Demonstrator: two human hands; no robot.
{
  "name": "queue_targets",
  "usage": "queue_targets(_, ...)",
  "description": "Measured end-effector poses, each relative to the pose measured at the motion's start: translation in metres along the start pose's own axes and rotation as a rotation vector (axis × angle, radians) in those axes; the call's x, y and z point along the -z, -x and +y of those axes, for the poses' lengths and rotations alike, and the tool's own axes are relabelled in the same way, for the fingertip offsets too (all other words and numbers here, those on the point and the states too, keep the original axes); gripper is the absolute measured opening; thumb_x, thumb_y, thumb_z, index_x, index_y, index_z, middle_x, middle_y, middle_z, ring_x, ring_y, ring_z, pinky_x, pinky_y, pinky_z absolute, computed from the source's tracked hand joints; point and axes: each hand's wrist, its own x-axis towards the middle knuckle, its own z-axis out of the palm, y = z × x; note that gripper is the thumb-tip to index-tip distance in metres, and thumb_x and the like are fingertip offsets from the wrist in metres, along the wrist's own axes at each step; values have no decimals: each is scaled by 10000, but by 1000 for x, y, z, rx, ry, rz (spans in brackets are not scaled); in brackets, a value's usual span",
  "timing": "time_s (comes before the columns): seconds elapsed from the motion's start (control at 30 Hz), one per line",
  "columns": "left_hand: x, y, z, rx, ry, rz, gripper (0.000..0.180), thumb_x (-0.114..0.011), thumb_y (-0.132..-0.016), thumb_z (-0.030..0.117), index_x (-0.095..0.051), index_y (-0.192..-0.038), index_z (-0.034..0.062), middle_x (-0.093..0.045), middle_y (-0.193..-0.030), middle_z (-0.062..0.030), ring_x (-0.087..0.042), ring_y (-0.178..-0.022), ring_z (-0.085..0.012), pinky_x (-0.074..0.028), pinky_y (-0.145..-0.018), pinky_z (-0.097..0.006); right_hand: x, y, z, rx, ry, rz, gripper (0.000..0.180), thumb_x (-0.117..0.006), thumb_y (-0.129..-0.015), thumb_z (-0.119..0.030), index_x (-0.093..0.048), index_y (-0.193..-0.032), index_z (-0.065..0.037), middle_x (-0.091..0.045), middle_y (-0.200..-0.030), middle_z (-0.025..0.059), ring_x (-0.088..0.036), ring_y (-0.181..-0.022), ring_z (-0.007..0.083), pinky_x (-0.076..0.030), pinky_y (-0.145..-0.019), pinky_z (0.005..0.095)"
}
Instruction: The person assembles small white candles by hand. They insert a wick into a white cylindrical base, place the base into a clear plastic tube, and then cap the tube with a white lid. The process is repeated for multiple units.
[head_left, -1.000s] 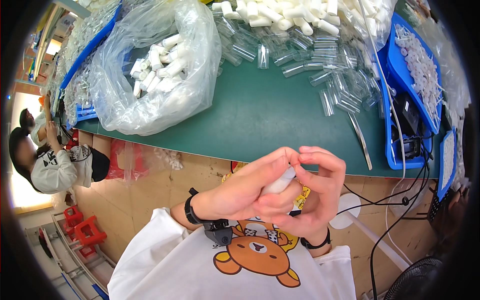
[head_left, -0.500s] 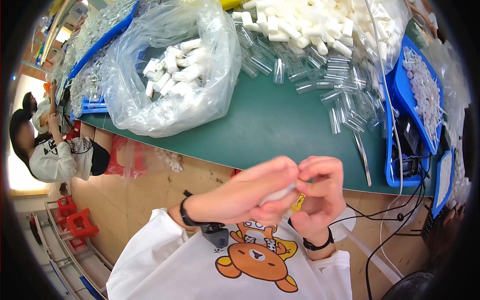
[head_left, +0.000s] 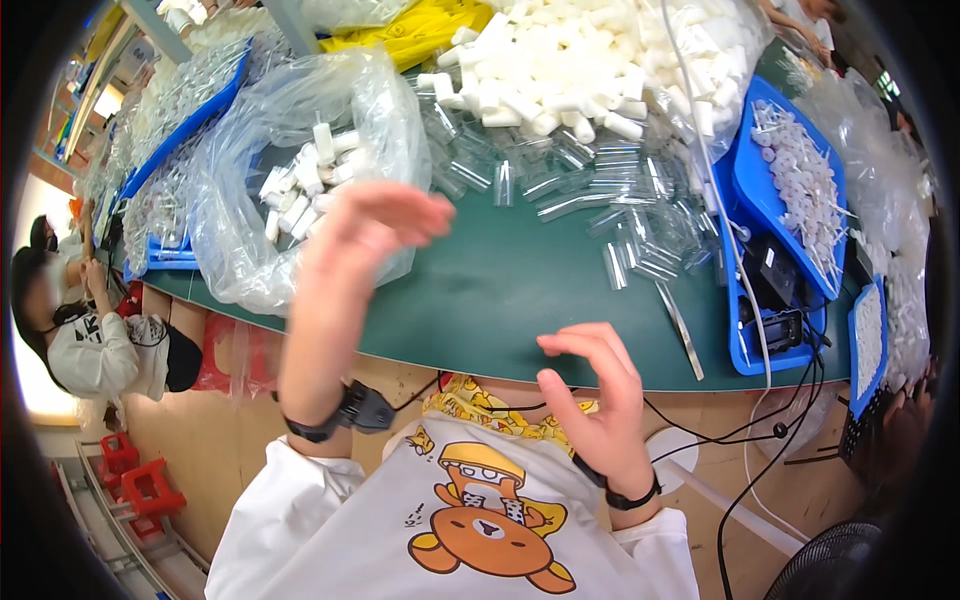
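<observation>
My left hand [head_left: 375,225], slightly blurred, is stretched out over the near right side of a clear plastic bag [head_left: 235,255]. Its fingers are extended and nothing shows in them. Inside the bag lie several white cylinders [head_left: 295,215]; one white cylinder [head_left: 323,143] stands upright at the far side of that pile. My right hand [head_left: 605,400] is held at the table's near edge, thumb and fingers apart, with nothing between them. Loose clear plastic tubes [head_left: 630,175] lie beyond it on the green table [head_left: 480,290].
A large heap of white cylinders [head_left: 560,65] covers the far middle. At right, blue trays [head_left: 740,190] hold small white stemmed parts [head_left: 800,165] and black devices. Metal tweezers [head_left: 680,330] lie near the front edge. A white cable [head_left: 690,90] crosses the right side. Another person [head_left: 95,340] sits at far left.
My hands were together around a white cylinder and have separated. The left has swung out to the bag and no longer shows the cylinder; the right has opened and moved slightly left. The view has shifted.
</observation>
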Motion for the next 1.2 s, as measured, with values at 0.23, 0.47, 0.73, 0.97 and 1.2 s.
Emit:
queue_targets(0.23, -84, 28, -42, -70, -496, -339, 216, -582, -837, 110, -543, -1024, 9, -520, -1136, -156, -491, -1067, -326, -396, -923, -373, 85, -46, -14, 17, 780, 127, 206, -620, -787, -97, -574, -972, -16, -581, -953, 152, -546, -914, 323, -430, -786, 382)
queue_targets(0.47, -97, 42, -58, -104, -636, -516, 298, -598, -824, 178, -530, -1091, 67, -432, -1224, -134, -365, -1179, -328, -308, -980, -423, 240, -102, 45, -256, 1297, 285, 105, -555, -755, -50, -634, -822, -54, -637, -853, 172, -610, -830, 353, -477, -722, 419)
queue_targets(0.73, -97, 45, -62, -118, -668, -515, 352, -604, -816, 204, -512, -1138, 93, -403, -1237, -136, -336, -1186, -341, -281, -985, -433, 275, -126, 59, -353, 1480, 81, 164, -578, -681, -8, -646, -803, -94, -644, -855, 136, -616, -860, 323, -479, -732, 404)
queue_targets(0.97, -92, 41, -66, -110, -631, -563, 344, -589, -828, 188, -507, -1149, 94, -397, -1236, -144, -329, -1185, -346, -281, -988, -440, 280, -117, 49, -247, 1500, 79, 142, -678, -634, -54, -649, -766, -100, -628, -781, 97, -617, -793, 288, -477, -684, 382)
queue_targets(1.2, -91, 43, -63, -114, -625, -553, 351, -595, -831, 200, -506, -1152, 90, -393, -1248, -148, -327, -1190, -349, -285, -984, -441, 273, -108, 42, -162, 1443, 82, 107, -708, -641, -96, -648, -728, -82, -609, -761, 96, -613, -746, 265, -478, -658, 364)
